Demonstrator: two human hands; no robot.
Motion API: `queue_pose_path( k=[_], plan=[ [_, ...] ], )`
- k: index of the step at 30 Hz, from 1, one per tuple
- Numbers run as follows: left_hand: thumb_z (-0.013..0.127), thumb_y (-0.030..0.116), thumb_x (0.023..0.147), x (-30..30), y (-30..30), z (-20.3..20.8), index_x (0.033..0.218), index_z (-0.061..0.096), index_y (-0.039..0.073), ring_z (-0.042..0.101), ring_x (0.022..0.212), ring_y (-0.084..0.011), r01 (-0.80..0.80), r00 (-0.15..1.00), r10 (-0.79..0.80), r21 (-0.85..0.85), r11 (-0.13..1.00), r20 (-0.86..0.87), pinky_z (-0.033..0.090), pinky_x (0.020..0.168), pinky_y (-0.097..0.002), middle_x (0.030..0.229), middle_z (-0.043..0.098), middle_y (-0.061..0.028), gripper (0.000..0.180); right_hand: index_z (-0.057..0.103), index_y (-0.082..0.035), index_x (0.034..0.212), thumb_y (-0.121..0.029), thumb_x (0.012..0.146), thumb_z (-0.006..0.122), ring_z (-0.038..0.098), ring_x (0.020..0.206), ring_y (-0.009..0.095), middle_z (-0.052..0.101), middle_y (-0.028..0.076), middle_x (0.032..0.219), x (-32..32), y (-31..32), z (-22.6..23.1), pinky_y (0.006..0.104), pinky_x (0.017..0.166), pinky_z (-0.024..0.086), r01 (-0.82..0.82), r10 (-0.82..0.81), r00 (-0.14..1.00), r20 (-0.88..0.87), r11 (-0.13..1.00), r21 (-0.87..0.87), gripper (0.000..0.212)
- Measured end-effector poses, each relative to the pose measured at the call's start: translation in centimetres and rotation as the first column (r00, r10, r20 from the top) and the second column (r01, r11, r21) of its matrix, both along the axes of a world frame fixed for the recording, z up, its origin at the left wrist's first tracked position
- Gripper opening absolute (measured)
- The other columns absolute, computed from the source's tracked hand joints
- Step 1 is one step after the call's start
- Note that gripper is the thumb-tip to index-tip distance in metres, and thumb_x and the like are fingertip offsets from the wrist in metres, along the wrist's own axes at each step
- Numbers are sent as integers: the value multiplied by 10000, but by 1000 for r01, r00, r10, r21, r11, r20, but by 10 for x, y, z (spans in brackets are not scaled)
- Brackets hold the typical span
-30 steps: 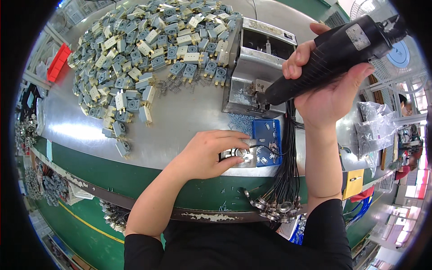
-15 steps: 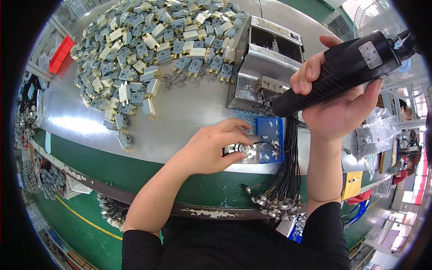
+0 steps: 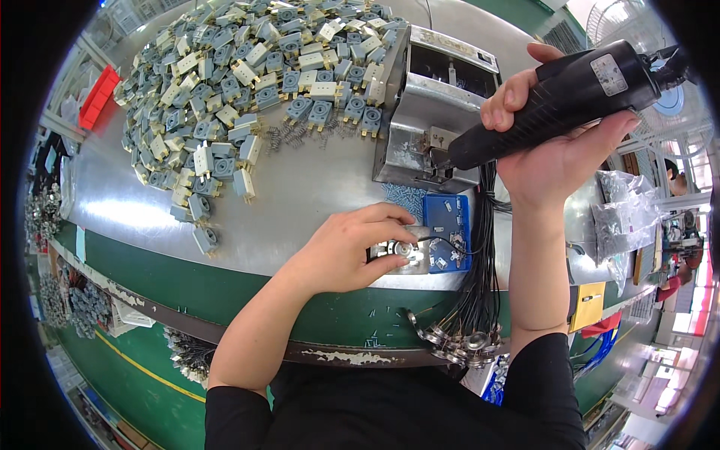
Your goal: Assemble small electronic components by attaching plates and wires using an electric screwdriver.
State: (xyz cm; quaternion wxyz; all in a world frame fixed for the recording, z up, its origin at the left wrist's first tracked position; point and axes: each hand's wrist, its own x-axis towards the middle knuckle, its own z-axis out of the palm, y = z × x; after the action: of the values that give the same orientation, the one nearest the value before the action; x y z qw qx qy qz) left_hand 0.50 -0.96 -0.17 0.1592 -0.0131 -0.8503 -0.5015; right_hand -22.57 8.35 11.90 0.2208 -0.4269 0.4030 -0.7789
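My right hand [image 3: 551, 169] is wrapped round a black electric screwdriver [image 3: 551, 105], held nearly level. Its thin bit reaches the small block [image 3: 439, 142] at the front of a metal screw feeder [image 3: 431, 105]; whether it touches a screw is too small to tell. At the table's front, my left hand [image 3: 345, 244] pinches a small round metal part [image 3: 403, 248] with thumb and fingers. That part sits on a flat metal fixture [image 3: 420, 264], and a black wire runs from it to the right. My fingers partly hide it.
A blue tray [image 3: 468, 225] of small metal pieces adjoins the fixture, with loose screws [image 3: 405, 196] behind it. Black cables [image 3: 487, 255] with round metal ends hang over the front edge. Grey-and-cream housings [image 3: 247, 82] lie heaped at the left, springs [image 3: 289, 135] beside them.
My right hand has brought the screwdriver's front end slightly up and away from me, to the feeder's block, and its bit now shows. My left hand keeps its hold on the round part.
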Motion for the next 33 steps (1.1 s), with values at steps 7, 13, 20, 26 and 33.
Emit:
queue_pose_path(
  k=[7, 13, 20, 26, 33],
  plan=[
    [799, 181, 857, 0, -1, 2, 1138, 751, 118, 709, 1096, -320, -3, 1000, 3, -12, 1000, -3, 572, 911, -413, 1282, 699, -82, 292, 532, 32, 1351, -994, 857, 254, 523, 658, 191, 553, 78, 802, 2, -3, -1, 358, 654, 452, -20, 20, 999, 34, 1000, 1, 1172],
    [798, 174, 855, -1, -1, 2, 1138, 750, 115, 711, 1090, -318, -3, 1000, 3, -13, 1000, -10, 574, 904, -413, 1276, 702, -85, 293, 525, 42, 1350, -994, 857, 255, 534, 660, 195, 565, 84, 809, 0, -4, -2, 360, 656, 458, -11, 11, 1000, 6, 1000, -13, 1179],
    [799, 162, 850, 0, -1, 3, 1136, 749, 110, 716, 1070, -320, 2, 1000, -2, -1, 1000, -12, 577, 884, -415, 1276, 703, -86, 294, 540, 20, 1261, -1008, 836, 282, 538, 656, 199, 567, 92, 788, 10, -7, 3, 361, 655, 461, -26, 26, 1000, 8, 998, 51, 1141],
    [798, 159, 851, 1, 2, 2, 1133, 745, 105, 715, 1067, -321, 2, 1000, -2, 12, 1000, -8, 578, 880, -410, 1275, 703, -92, 292, 540, 13, 1243, -1021, 814, 305, 527, 620, 199, 566, 90, 779, 22, -6, 6, 364, 627, 455, 25, -24, 1000, -9, 993, 115, 1143],
    [810, 92, 820, 3, -1, 0, 1136, 755, 77, 710, 1118, -347, -1, 1000, 1, 34, 999, 9, 577, 948, -420, 1263, 710, -132, 320, 461, 45, 1422, -996, 830, 372, 519, 594, 166, 547, 65, 783, 47, 24, 11, 356, 600, 451, -208, 194, 975, 108, 968, 141, 1201]
  ],
)
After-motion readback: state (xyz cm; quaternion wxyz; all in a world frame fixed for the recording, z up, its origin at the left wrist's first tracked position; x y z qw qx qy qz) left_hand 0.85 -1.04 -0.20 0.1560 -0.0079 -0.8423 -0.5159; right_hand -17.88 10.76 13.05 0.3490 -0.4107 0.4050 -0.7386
